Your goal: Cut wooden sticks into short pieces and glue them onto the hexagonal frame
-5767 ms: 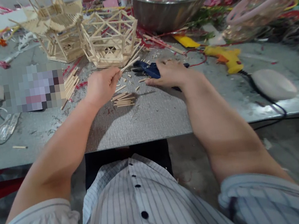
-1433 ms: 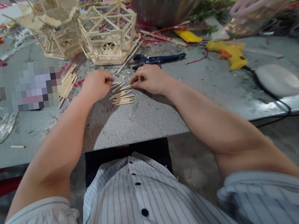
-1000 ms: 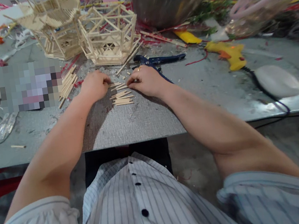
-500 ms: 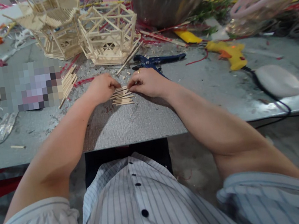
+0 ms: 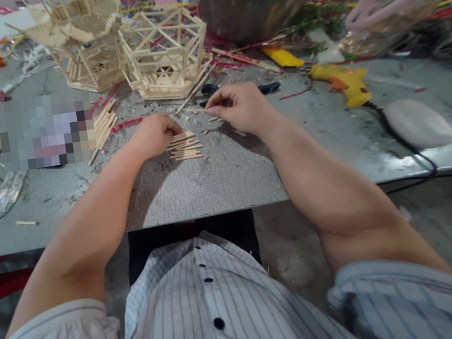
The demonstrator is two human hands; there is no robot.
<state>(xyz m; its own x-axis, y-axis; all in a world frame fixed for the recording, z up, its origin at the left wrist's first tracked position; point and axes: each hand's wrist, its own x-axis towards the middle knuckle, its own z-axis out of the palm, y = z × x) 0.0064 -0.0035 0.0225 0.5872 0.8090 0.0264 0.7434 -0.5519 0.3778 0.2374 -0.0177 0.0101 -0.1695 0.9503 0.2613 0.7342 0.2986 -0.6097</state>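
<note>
Resting at the far side of the row of short wooden sticks (image 5: 184, 146), the left hand (image 5: 157, 134) had its fingers curled right at the topmost ones; gripping one? No telling from here! The row lay in from the middle of the front edge of the surface (image 5: 229, 189), long axes running left to right, roughly along that edge, the farther ones a touch askew. And the right hand (image 5: 245, 109)? Farther off, thumb and finger pinched, on a thin stick piece (image 5: 200, 110) by the look of it, partly hiding the dark blue pliers (image 5: 271, 88). From those fingers the row lay leftward and closer to the front edge, so the left was plainly the nearer hand!
</note>
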